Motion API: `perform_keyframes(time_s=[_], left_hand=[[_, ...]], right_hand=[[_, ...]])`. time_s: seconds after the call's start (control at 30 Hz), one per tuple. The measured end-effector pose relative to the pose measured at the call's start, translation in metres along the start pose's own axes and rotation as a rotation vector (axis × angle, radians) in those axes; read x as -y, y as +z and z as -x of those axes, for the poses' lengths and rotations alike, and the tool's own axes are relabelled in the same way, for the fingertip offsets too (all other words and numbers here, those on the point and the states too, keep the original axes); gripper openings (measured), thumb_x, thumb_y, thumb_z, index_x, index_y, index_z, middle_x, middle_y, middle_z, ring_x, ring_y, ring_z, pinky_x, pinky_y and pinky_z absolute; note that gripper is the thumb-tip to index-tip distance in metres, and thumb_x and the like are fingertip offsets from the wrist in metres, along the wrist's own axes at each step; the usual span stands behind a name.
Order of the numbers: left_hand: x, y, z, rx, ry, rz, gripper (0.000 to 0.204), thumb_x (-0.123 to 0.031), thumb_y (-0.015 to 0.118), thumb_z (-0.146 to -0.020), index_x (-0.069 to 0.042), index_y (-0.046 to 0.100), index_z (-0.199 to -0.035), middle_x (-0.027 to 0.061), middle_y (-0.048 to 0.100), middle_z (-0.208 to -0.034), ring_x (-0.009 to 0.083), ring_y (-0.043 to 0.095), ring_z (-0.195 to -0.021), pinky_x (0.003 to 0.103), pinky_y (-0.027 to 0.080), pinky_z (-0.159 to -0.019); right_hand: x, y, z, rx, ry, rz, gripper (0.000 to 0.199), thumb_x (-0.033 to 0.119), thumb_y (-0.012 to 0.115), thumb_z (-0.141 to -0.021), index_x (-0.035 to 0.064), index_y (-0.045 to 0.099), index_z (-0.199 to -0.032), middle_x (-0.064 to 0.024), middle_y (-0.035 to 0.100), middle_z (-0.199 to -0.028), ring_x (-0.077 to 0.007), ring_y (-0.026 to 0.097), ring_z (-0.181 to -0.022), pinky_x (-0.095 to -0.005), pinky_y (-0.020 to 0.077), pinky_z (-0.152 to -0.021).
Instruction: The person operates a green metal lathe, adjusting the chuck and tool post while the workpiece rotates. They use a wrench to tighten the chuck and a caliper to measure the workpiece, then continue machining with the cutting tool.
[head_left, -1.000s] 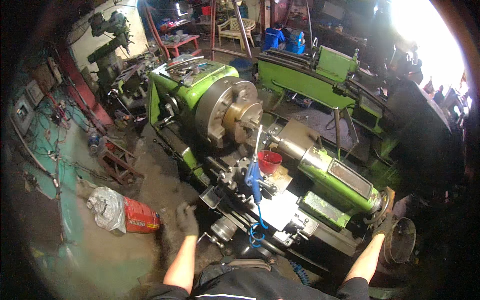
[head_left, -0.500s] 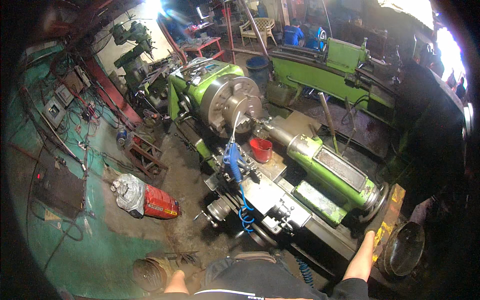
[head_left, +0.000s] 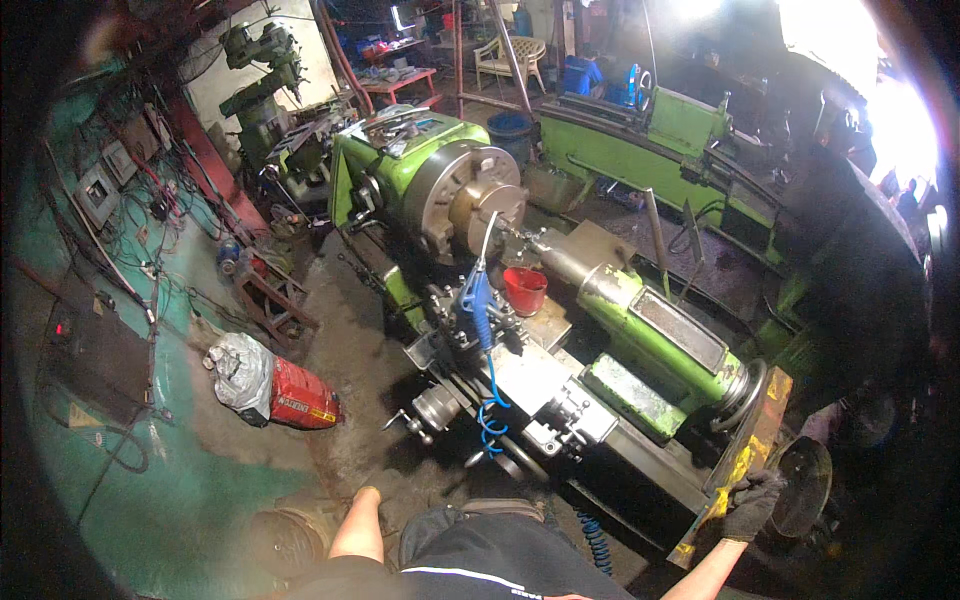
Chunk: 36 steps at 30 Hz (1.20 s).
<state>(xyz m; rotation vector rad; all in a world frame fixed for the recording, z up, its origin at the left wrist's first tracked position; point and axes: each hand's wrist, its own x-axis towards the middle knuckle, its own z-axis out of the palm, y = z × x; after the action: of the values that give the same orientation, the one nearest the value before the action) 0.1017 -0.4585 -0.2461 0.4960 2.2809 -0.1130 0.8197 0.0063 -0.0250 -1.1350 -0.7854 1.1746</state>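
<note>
A person stands at a green lathe [head_left: 640, 330] in a cluttered workshop.

The gloved right hand [head_left: 752, 503] grips the edge of a yellow-streaked metal plate [head_left: 742, 463] leaning at the lathe's tailstock end, fingers curled over it. The left hand is hidden beyond the bare forearm near the floor, so I cannot tell its fingers. A red cup [head_left: 524, 289] sits on the carriage by the chuck [head_left: 470, 205]. On the floor to the left lies a red sack [head_left: 300, 397] with a white label band, touching a grey plastic bag [head_left: 240, 364].
</note>
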Motion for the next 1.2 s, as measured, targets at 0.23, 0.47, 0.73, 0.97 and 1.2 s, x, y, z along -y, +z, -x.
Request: perform_keyframes(time_s=[0.23, 0.47, 0.73, 0.97, 1.2], left_hand=[[0.073, 0.006, -0.064, 0.052, 0.071, -0.016, 0.045, -0.041, 0.059, -0.107, -0.019, 0.075, -0.143, 0.0114, 0.081, -0.129, 0.0307, 0.075, -0.121, 0.046, 0.057, -0.103], [0.165, 0.014, -0.111, 0.007, 0.124, 0.027, 0.041, -0.040, 0.062, -0.106, -0.022, 0.079, -0.139, 0.0090, 0.084, -0.125, 0.0284, 0.078, -0.117, 0.046, 0.060, -0.099], [0.230, -0.010, -0.129, 0.199, 0.424, -0.208, 0.041, -0.034, 0.059, -0.109, -0.030, 0.073, -0.148, 0.0131, 0.071, -0.150, 0.0388, 0.071, -0.131, 0.051, 0.055, -0.111], [0.214, -0.005, -0.152, 0.207, 0.419, -0.145, 0.049, -0.048, 0.060, -0.107, -0.020, 0.075, -0.143, 0.0168, 0.073, -0.145, 0.0393, 0.071, -0.130, 0.049, 0.055, -0.109], [0.128, -0.053, -0.207, 0.137, 0.652, -0.217, 0.048, -0.039, 0.058, -0.106, -0.011, 0.075, -0.141, 0.0211, 0.071, -0.148, 0.0381, 0.070, -0.132, 0.050, 0.053, -0.112]], right_hand=[[-0.044, 0.074, 0.093, 0.005, -0.129, 0.130, 0.049, 0.056, 0.055, -0.116, 0.0097, 0.071, -0.119, -0.0040, 0.069, -0.091, -0.0072, 0.054, -0.064, -0.0228, 0.0422, -0.056], [-0.162, 0.098, 0.184, -0.127, 0.516, 0.105, 0.037, 0.045, 0.063, -0.110, 0.0114, 0.061, -0.096, -0.0019, 0.059, -0.071, -0.0136, 0.047, -0.050, -0.0328, 0.0341, -0.042], [-0.294, 0.008, 0.376, 0.232, 0.724, 1.741, 0.048, 0.049, 0.058, -0.110, 0.0096, 0.078, -0.128, -0.0192, 0.082, -0.116, -0.0408, 0.077, -0.102, -0.0561, 0.0601, -0.089], [-0.249, 0.031, 0.435, 0.073, 0.661, 1.698, 0.054, 0.047, 0.064, -0.104, 0.0032, 0.076, -0.133, -0.0262, 0.077, -0.131, -0.0470, 0.073, -0.120, -0.0557, 0.0574, -0.098], [-0.226, 0.102, 0.420, -0.235, 0.286, 1.437, 0.057, 0.051, 0.071, -0.097, -0.0025, 0.080, -0.115, -0.0354, 0.076, -0.114, -0.0515, 0.075, -0.108, -0.0565, 0.0582, -0.096]])
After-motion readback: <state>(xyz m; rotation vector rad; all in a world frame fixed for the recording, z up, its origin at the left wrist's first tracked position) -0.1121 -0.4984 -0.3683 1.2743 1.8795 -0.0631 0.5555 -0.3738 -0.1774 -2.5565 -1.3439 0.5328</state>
